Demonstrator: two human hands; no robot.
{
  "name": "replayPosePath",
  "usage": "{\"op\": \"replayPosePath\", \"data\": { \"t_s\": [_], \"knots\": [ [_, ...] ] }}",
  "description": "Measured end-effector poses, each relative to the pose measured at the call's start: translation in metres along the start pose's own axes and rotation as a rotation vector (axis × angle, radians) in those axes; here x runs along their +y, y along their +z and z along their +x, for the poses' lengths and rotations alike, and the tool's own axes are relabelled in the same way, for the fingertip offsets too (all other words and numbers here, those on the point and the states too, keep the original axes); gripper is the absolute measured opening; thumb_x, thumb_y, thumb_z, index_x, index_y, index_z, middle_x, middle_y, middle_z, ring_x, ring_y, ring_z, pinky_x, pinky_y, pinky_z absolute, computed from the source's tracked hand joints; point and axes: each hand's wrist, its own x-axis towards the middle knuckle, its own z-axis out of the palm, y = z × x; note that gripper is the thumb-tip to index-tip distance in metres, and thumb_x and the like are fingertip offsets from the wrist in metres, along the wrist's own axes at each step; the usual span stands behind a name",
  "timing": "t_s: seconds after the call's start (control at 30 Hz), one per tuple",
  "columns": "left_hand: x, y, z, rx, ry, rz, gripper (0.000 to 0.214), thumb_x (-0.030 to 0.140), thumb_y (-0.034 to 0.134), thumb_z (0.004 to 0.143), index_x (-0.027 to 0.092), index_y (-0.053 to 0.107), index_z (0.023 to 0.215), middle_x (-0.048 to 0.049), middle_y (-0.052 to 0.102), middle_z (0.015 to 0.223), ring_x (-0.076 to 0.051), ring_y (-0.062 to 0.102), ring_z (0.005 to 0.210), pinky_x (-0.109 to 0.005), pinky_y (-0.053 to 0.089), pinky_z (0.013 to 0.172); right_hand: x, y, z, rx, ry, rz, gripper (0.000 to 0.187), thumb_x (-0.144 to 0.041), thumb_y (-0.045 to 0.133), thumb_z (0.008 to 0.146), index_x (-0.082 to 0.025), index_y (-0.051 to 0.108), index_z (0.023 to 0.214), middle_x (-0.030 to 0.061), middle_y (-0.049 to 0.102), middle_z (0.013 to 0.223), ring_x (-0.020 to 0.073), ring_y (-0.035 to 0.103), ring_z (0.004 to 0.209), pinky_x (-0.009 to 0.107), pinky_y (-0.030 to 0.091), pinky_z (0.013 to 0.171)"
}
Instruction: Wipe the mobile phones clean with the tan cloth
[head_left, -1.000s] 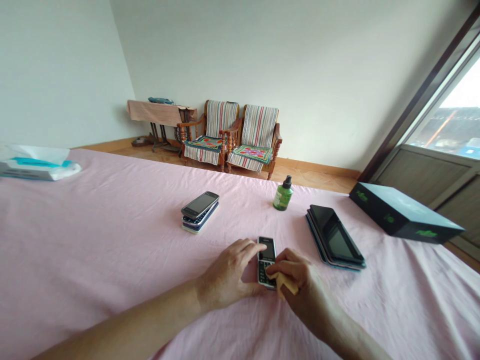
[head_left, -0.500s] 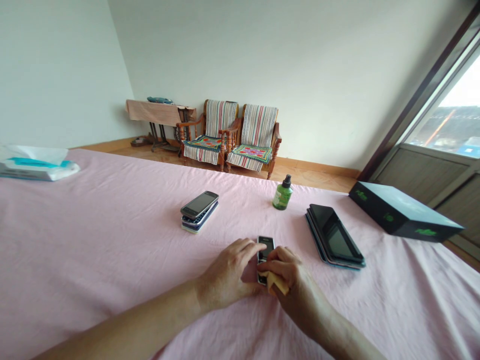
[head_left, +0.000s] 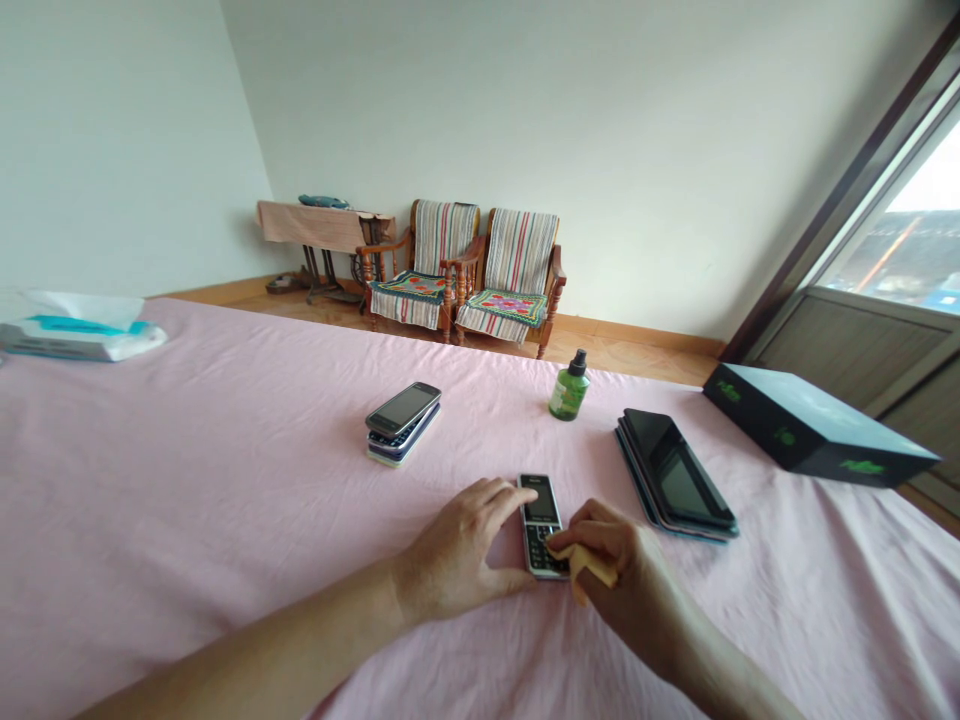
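A keypad mobile phone lies face up on the pink cloth, its screen end pointing away from me. My left hand steadies it from the left, index finger on the screen's edge and thumb by the bottom end. Pinched in my right hand is a folded yellow cloth, which touches the lower right part of the keypad. A small stack of phones sits beyond my left hand. To the right of my right hand is a stack of tablets, the top one black.
A green spray bottle with a black top stands beyond the phone. At the right edge is a black box; a pack of tissues lies far left. Two wooden chairs stand past the pink-covered surface.
My right hand has slid right with the yellow cloth, uncovering more of the keypad. The phone now sits slightly tilted and a little to the right. My left hand has hardly moved.
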Motion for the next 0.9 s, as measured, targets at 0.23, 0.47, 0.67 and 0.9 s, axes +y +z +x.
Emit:
{"op": "replayPosePath", "data": {
  "t_s": [0.23, 0.47, 0.67, 0.9],
  "knots": [
    [0.0, 0.0, 0.0, -0.004, -0.007, 0.011, 0.072, 0.023, 0.084, 0.065, 0.021, 0.049, 0.127, -0.0102, 0.056, 0.123, -0.027, 0.053, 0.113, -0.044, 0.045, 0.098, 0.004, -0.015, 0.001, 0.057, 0.006, -0.125, 0.032, -0.003, 0.047, 0.069, -0.02, 0.073, 0.075, 0.0021, 0.06, 0.074, 0.0144, 0.058, 0.065, 0.024, 0.04, 0.058],
    [0.002, -0.001, 0.0, -0.008, -0.022, 0.014, 0.071, 0.023, 0.084, 0.064, 0.019, 0.049, 0.126, -0.0091, 0.057, 0.12, -0.027, 0.054, 0.111, -0.043, 0.045, 0.098, 0.001, -0.011, -0.005, 0.027, -0.019, -0.078, 0.028, -0.004, 0.046, 0.071, -0.02, 0.069, 0.072, 0.0013, 0.059, 0.074, 0.0133, 0.056, 0.064, 0.024, 0.039, 0.057],
    [0.002, 0.0, 0.0, -0.009, -0.02, 0.016, 0.069, 0.022, 0.083, 0.066, 0.021, 0.049, 0.126, -0.0082, 0.058, 0.119, -0.026, 0.055, 0.11, -0.042, 0.047, 0.096, 0.002, -0.008, -0.005, -0.003, -0.026, -0.052, 0.03, -0.001, 0.046, 0.07, -0.018, 0.07, 0.072, 0.0022, 0.059, 0.074, 0.0135, 0.057, 0.065, 0.024, 0.04, 0.058],
    [0.0, 0.001, 0.0, 0.003, 0.008, 0.014, 0.066, 0.031, 0.081, 0.07, 0.021, 0.049, 0.127, -0.0096, 0.057, 0.121, -0.027, 0.055, 0.112, -0.043, 0.047, 0.096, 0.004, 0.0, -0.006, 0.0, -0.073, -0.075, 0.035, 0.001, 0.047, 0.07, -0.02, 0.073, 0.078, 0.0033, 0.061, 0.078, 0.0155, 0.059, 0.072, 0.025, 0.041, 0.062]
  ]
}}
